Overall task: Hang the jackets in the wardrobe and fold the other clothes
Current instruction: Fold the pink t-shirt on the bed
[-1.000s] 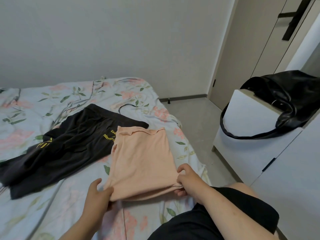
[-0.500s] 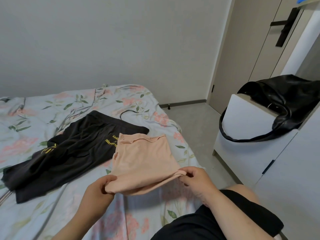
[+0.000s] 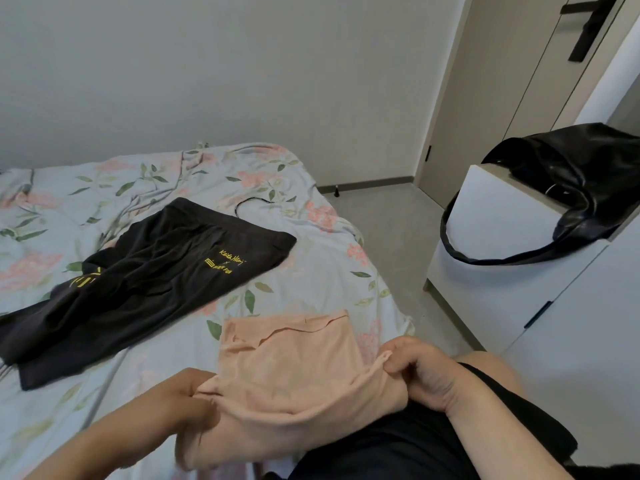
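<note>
At the near edge of the bed (image 3: 311,278), left grip (image 3: 183,400) and right grip (image 3: 422,372) each pinching the peach garment (image 3: 291,368), I'd keep both corners level for a square fold.

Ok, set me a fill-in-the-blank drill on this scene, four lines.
1. The left hand and right hand both grip the ____ top.
2. Untouched on the bed lies a ____ garment.
3. Its lettering is ____.
4. The bag rests on a ____ cabinet.
Missing words: peach; black; yellow; white.
</note>
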{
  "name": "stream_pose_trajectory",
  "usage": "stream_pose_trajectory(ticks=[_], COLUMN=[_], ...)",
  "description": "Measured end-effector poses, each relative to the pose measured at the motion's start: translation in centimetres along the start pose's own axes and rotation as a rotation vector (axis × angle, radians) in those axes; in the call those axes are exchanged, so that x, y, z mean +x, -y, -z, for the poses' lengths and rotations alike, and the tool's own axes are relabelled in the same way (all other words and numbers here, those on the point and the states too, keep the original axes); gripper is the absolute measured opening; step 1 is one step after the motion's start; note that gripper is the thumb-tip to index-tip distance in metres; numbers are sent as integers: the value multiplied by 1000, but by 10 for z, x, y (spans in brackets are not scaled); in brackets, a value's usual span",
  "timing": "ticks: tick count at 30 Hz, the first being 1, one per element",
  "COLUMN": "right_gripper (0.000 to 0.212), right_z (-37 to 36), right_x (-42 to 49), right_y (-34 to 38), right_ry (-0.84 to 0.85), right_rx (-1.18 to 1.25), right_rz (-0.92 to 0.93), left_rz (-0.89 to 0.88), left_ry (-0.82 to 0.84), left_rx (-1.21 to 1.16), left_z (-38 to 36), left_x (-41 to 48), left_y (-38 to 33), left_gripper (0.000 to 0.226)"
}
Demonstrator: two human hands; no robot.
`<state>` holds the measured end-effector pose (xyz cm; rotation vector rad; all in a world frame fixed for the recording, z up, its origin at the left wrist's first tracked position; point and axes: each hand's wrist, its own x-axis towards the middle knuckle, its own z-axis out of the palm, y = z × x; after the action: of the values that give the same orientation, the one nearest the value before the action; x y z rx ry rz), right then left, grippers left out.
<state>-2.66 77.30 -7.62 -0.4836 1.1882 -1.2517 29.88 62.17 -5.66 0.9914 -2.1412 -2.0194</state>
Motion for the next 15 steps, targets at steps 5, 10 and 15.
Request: stream_pose_trajectory(ticks=[5,10,15], right_gripper=[13,35,49], right_z=[11,7,4], right_x=[27,70,122], right_y=[-6,-13,-16], right_ry=[-129,-395,-486], right_rx=[-130,-595,-766], right_rz=[-70,-2,47], left_rz=[122,155,216], left_ry=[-166,-540,-816], left_rx=[-249,-136,128], left_z=[8,11,16], left_x=[25,60,99], left_y=[22,47,54], left_gripper=[38,33,39])
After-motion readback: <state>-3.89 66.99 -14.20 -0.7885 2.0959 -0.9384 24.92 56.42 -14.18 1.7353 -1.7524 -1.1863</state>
